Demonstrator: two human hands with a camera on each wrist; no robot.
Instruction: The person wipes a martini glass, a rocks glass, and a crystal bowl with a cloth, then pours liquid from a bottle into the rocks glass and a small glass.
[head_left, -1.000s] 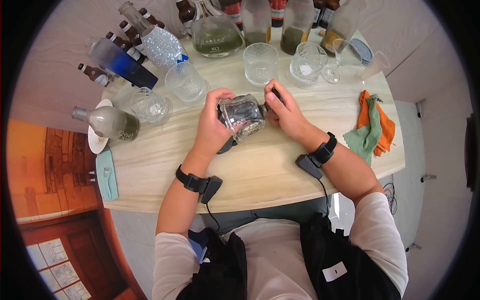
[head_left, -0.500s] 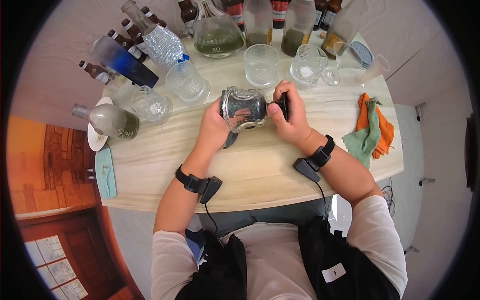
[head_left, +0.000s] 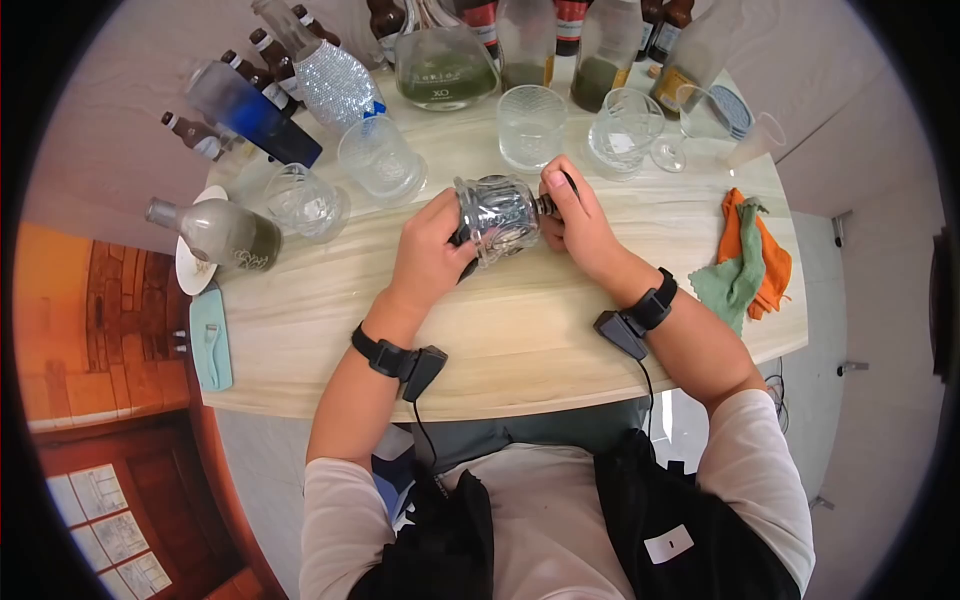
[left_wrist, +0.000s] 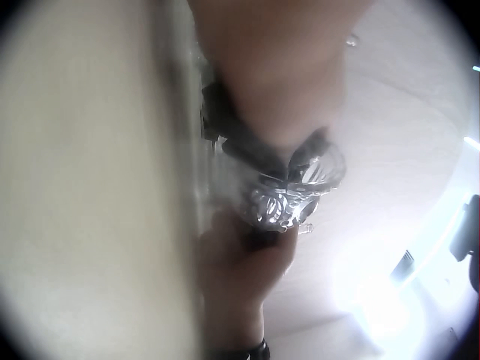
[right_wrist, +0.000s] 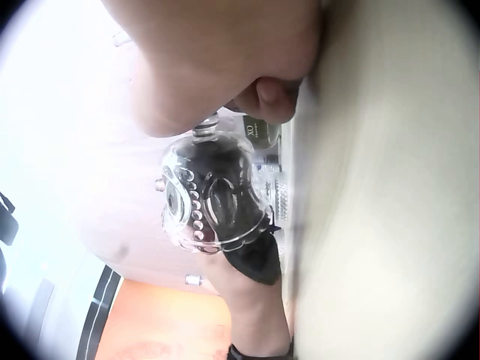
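A clear embossed glass goblet (head_left: 505,222) lies sideways between the hands over the table, its mouth toward the left. My left hand (head_left: 428,252) is at the mouth and grips a black cloth (right_wrist: 259,259), which fills the bowl and pokes out past the rim. Some left fingers are hidden behind the glass and cloth. On the other side, my right hand (head_left: 582,225) holds the goblet by its stem and foot, with black material showing beside the thumb. Through the bowl, dark cloth shows against the raised pattern.
Cut-glass tumblers (head_left: 532,130) and a wine glass (head_left: 668,152) stand beyond the hands. Behind are a round decanter (head_left: 445,80), a blue bottle (head_left: 255,120) and several brown bottles. Orange and green cloths (head_left: 745,262) lie right; a teal case (head_left: 210,340) lies left.
The goblet has turned about its length between the hands, and its tilt has shifted. The right hand has changed its hold at the foot. Less black cloth hangs below the left hand.
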